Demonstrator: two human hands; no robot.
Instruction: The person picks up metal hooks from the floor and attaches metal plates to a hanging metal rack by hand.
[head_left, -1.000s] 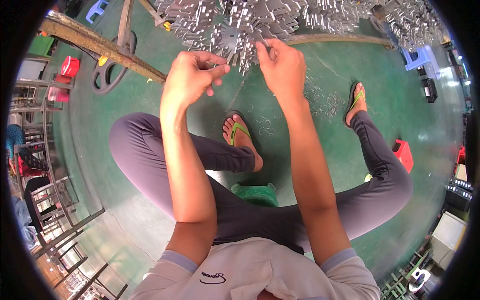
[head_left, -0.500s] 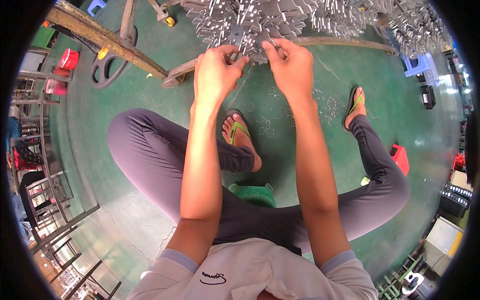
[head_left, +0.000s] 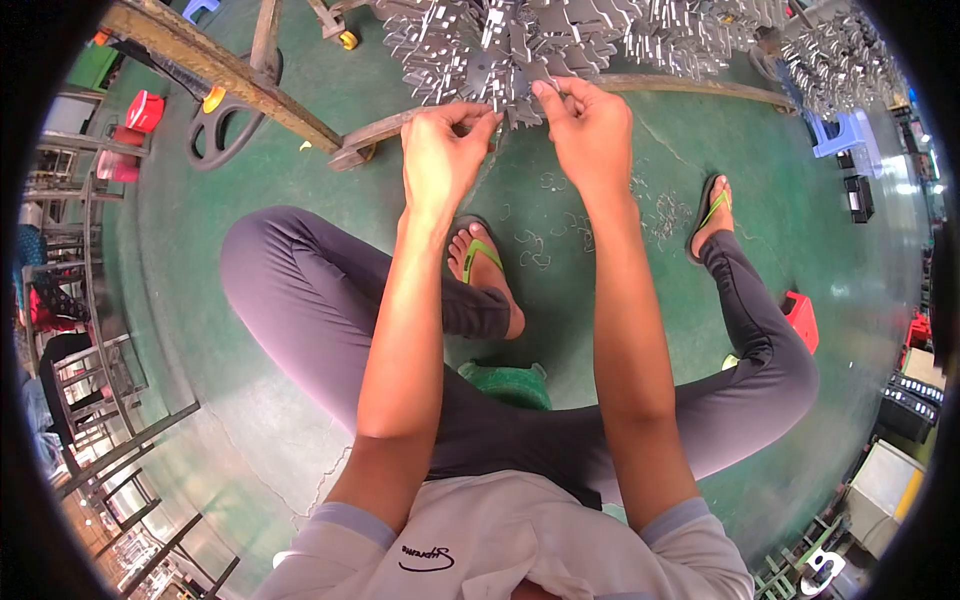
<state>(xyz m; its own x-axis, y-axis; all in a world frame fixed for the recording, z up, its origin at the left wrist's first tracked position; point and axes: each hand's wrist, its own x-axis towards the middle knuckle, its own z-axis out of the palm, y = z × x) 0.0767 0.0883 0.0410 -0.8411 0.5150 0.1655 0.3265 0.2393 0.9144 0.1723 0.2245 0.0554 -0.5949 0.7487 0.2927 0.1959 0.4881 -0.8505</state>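
A dense hanging cluster of shiny, flat metal parts [head_left: 480,65] fills the top middle of the view. My left hand [head_left: 445,150] is at its lower edge, thumb and fingers pinched together by a small metal part; the exact contact is partly hidden. Across a short gap, my right hand [head_left: 592,130] pinches the edge of another small metal part in the cluster between thumb and forefinger. Both forearms reach forward over my legs.
A rusty metal frame [head_left: 235,80] crosses the upper left, with a lower bar [head_left: 690,87] behind my right hand. Bent wire bits [head_left: 665,215] litter the green floor. More metal parts [head_left: 840,65] hang at right, near a blue stool [head_left: 848,135]. A green stool [head_left: 510,385] is beneath me.
Both hands stay at the cluster, with slight shifts. My left hand has moved a little down and right, and my right hand very slightly right. The view has shifted a little.
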